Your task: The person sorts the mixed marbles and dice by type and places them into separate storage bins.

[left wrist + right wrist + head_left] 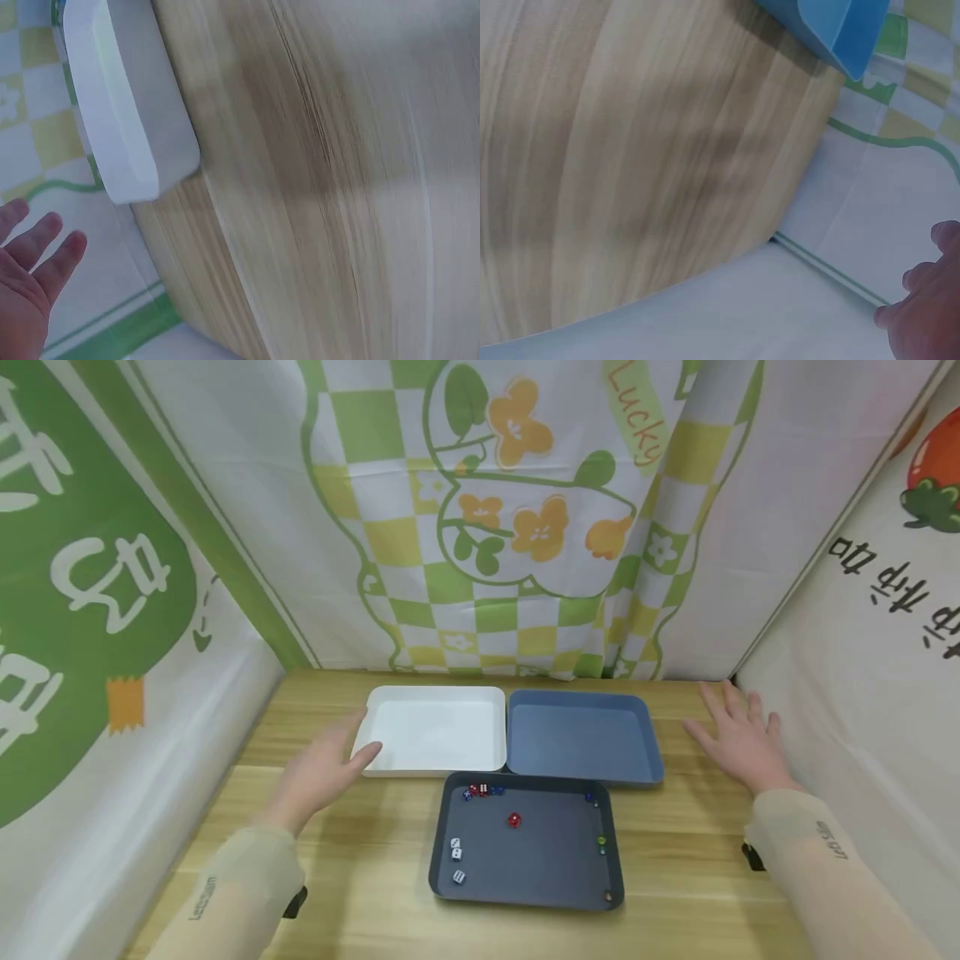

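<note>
My left hand (321, 774) hovers at the left edge of a white tray (438, 692), its fingers spread and slightly blurred. In the left wrist view its fingertips (69, 251) hold nothing and stand apart from the tray. To the right of a blue tray (585, 735), my right hand (742, 742) is held with fingers spread and nothing in them. A dark grey tray (536, 868) lies in front of these two. Inside it are a red die (514, 820), several white dice (457, 854), a cluster of red and blue dice (483, 790), and small marble-like pieces (602, 841) along the right side.
The wooden table (360, 877) carries all three trays, which sit close together. A patterned curtain (517, 635) hangs behind the table's back edge. Fabric walls stand at the left and the right (847, 693), close beside my right hand.
</note>
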Demonstrator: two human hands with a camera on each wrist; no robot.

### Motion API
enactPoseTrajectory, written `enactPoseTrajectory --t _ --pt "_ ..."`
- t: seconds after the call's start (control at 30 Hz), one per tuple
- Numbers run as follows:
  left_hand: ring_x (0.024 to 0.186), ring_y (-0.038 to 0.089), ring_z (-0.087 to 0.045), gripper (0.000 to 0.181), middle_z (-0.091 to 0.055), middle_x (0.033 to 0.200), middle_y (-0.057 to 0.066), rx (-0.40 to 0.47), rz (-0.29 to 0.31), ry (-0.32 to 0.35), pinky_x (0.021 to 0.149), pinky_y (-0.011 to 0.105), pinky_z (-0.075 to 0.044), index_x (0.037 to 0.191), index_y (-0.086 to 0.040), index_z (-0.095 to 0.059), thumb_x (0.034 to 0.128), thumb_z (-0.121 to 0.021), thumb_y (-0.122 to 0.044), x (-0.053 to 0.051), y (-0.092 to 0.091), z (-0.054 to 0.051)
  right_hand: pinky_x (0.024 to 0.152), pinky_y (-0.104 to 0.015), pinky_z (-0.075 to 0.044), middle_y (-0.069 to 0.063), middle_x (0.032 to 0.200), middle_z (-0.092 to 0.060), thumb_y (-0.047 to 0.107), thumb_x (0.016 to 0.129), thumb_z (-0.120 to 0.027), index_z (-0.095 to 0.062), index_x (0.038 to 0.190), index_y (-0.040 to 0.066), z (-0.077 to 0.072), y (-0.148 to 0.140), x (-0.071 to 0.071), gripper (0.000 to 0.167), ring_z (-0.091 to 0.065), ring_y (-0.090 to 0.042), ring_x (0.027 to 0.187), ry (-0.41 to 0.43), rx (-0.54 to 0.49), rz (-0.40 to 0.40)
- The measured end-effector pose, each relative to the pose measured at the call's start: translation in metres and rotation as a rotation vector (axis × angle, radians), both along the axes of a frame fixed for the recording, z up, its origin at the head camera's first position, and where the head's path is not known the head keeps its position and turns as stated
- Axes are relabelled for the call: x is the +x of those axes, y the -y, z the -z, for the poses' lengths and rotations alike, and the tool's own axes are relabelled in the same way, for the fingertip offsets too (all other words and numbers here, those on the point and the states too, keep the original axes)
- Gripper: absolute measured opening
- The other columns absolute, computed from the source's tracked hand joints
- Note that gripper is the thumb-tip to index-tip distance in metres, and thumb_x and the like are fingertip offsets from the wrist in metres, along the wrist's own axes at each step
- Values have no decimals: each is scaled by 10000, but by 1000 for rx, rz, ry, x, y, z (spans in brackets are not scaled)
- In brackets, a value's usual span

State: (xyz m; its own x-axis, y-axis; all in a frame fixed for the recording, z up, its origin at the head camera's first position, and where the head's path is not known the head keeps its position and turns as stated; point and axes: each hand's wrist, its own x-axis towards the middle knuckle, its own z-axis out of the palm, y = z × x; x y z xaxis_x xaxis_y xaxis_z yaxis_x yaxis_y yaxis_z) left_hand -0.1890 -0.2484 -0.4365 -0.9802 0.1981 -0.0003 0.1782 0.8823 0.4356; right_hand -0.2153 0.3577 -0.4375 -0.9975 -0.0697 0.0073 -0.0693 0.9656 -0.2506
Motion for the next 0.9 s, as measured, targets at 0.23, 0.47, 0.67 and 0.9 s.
enactPoseTrajectory --t 0.23,0.47,0.67,0.9 --pt "1295 427 -570 708 -553 1477 186 150 11 61 1074 605 -472 1539 -69 -444 1047 -463 -578 10 -26 4 1136 -812 27 -282 1674 10 633 1050 -353 -42 1655 172 -15 19 -7 822 46 -627 1465 -39 14 -46" --pt "1190 344 -662 595 -666 1340 164 373 -31 250 929 450 -608 1456 -41 -547 1031 -589 -455 10 -46 19 1166 -781 -67 -313 1662 -52 553 1064 -426 -59 1649 109 -29 38 -15 821 -49 -615 1470 -55 20 -109" --pt "1053 293 -712 493 -698 1267 184 567 -87 421 807 433 -648 1394 3 -593 1003 -678 -285 11 -59 34 1172 -755 -161 -313 1640 -168 575 1041 -477 -40 1655 155 -37 54 -19 863 -170 -567 1472 -52 -58 -151" --pt "984 359 -724 470 -692 1229 245 719 -108 550 789 493 -646 1392 35 -576 987 -693 -172 10 -67 48 1167 -732 -238 -325 1597 -263 549 1031 -530 -46 1655 149 -41 67 -22 885 -257 -544 1447 -42 -82 -206"
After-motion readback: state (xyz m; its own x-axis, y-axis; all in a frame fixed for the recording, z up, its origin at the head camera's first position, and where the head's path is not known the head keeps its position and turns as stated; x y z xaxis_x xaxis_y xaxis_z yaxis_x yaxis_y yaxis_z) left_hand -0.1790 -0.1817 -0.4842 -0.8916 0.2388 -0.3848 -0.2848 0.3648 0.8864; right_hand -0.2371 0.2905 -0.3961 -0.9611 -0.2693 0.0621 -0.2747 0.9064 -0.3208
